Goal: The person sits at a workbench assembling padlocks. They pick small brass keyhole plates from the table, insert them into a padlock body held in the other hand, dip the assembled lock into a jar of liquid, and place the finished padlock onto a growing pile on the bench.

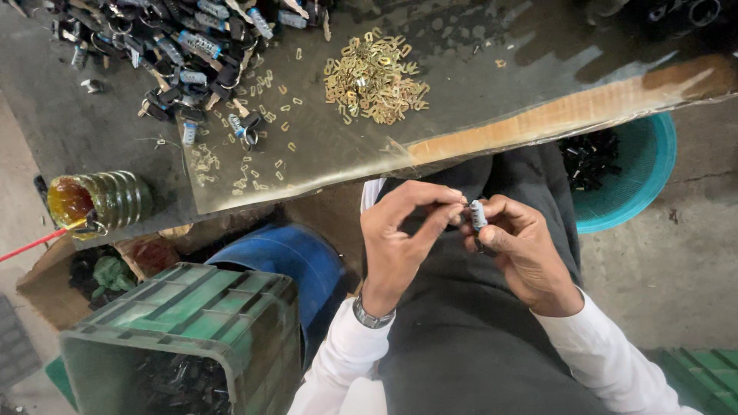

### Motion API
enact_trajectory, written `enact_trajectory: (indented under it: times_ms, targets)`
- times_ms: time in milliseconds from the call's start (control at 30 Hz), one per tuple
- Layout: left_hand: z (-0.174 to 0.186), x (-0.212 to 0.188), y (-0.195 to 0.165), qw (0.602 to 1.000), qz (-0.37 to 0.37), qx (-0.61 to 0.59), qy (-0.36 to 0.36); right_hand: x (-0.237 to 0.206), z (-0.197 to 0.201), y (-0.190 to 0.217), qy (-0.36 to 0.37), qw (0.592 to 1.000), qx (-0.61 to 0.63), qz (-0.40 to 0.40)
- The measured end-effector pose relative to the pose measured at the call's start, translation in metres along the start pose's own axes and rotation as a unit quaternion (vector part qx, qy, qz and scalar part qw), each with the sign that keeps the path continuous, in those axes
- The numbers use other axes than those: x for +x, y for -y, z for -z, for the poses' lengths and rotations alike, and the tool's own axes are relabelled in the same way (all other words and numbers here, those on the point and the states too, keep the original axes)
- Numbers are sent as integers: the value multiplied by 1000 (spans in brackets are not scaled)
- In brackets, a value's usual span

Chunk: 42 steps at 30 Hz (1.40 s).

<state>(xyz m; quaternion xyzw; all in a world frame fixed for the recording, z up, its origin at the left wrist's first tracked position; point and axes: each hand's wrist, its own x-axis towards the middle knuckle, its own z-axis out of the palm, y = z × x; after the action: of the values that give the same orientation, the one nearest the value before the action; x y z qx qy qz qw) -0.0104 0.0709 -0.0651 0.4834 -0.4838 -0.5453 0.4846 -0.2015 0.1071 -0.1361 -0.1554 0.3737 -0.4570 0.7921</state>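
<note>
While hands [461, 238] meet, brass clips [374, 78] on dark worktable [92, 131].

Bench: we're over a dark worktable [100, 131], a clear plastic sheet [477, 84] covering its right part.
Centre: a heap of small brass clips [375, 78], strays scattered to the left.
Top left: a pile of black parts [181, 50].
Left edge: a ribbed jar [100, 201] on its side.

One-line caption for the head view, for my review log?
Both hands, left and right, pinch a small grey part below a pile of brass clips.
</note>
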Motion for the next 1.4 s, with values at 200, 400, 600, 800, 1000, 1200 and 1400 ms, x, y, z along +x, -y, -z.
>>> enact_trajectory:
  times_ms: [200, 400, 600, 800, 1000, 1200, 1400]
  targets:
    - [-2, 0, -8, 992, -68, 101, -9, -1, -12, 8, -30, 999, -36, -12]
    - [-2, -1, -11, 992, -62, 105, -30, -2, -24, 13, -24, 999, -40, 24]
    - [-8, -9, -12, 982, -70, 173, -43, -6, -21, 3, -41, 997, -56, 26]
    - [-11, -13, -10, 979, -69, 189, -44, -7, -18, 0, -55, 996, -61, 28]
    - [-9, -12, -9, 969, -108, 222, -31, -8, -20, 0, -32, 997, -52, 55]
    - [-9, -11, -7, 967, -111, 229, -34, -4, -20, 0, -22, 996, -55, 72]
    - [-9, -12, -3, 943, -163, 290, -21, -5, -20, 1, -32, 984, -141, 103]
